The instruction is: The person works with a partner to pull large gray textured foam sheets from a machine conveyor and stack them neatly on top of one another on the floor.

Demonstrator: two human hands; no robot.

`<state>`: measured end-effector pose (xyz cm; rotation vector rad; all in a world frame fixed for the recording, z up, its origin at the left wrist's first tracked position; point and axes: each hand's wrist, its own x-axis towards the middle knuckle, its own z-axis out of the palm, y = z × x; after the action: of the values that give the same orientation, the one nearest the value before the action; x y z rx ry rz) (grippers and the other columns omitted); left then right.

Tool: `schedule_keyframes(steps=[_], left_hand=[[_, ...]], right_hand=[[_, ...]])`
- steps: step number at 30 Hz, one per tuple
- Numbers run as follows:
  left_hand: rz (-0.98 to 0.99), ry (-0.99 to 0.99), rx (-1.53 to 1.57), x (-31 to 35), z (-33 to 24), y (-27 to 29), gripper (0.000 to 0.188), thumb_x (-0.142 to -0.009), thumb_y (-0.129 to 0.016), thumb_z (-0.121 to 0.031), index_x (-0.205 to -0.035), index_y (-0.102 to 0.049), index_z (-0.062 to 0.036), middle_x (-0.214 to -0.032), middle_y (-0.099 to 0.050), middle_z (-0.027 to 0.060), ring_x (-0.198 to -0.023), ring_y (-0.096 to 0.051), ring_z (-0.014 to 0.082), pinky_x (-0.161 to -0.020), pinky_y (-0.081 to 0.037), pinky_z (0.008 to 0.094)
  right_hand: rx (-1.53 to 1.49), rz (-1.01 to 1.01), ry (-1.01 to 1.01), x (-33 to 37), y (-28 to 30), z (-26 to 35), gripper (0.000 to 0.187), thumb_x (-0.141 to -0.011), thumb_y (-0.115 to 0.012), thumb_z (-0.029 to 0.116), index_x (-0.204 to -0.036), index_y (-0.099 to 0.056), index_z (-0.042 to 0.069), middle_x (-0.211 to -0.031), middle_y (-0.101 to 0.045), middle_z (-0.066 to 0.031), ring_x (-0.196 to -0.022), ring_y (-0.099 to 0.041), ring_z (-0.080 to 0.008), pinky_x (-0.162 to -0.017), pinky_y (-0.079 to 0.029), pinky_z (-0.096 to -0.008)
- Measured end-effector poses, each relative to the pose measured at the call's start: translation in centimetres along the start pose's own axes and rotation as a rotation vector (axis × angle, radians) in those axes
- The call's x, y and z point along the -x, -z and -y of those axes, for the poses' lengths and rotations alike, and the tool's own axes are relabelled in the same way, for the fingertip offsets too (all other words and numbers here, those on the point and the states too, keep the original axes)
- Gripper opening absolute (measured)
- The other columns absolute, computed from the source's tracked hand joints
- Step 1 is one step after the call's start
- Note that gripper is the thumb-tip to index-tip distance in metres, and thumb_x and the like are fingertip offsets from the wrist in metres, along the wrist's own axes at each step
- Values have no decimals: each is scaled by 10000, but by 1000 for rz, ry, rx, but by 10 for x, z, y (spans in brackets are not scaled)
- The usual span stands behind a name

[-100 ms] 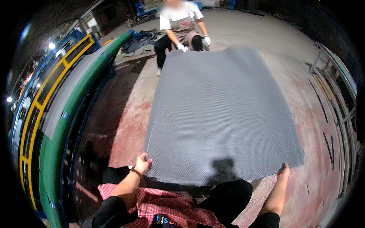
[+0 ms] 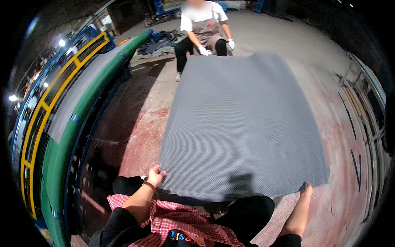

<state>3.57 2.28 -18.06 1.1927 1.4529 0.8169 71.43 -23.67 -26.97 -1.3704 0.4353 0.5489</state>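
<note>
Grey sheet [image 2: 242, 123] | left hand [image 2: 155, 176], right hand [image 2: 306, 191]: still pinching near end | far end [image 2: 236, 61] slightly rightward in view

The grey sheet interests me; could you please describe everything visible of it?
The grey sheet is broad, four-sided and finely textured, perhaps plastic mesh. It spreads over the floor, far edge humped toward the right. The person's left hand and right hand hold its near end; a co-worker's gloved hand is at its far edge, contact unclear.
</note>
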Motion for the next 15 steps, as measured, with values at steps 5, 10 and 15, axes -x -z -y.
schedule_keyframes(steps=[5,10,15], left_hand=[[-206,109,-808,8,5,-37,410,-701,-624,-205,-1042,-485,-27,-949,-565,220,-900,-550,339,-790,-434,387],[-245,179,-795,29,-3,-4,525,-664,-650,-252,-1048,-414,17,-1025,-494,263,-963,-498,383,-842,-407,392],[-223,-92,-502,-28,-16,23,272,-633,-600,-177,-842,-569,-5,-845,-585,216,-829,-563,349,-746,-444,398]], right_hand=[[393,-159,267,42,-8,-25,368,-641,-583,152,-948,-561,-49,-949,-563,-120,-817,-518,-224,-704,-430,-359],[700,39,144,76,-55,-40,292,-659,-523,52,-920,-515,-79,-910,-486,-129,-789,-451,-231,-692,-352,-332],[877,410,1021,-61,-7,-37,83,-697,-490,56,-764,-527,24,-517,-423,-25,-388,-371,-125,-340,-289,-266]])
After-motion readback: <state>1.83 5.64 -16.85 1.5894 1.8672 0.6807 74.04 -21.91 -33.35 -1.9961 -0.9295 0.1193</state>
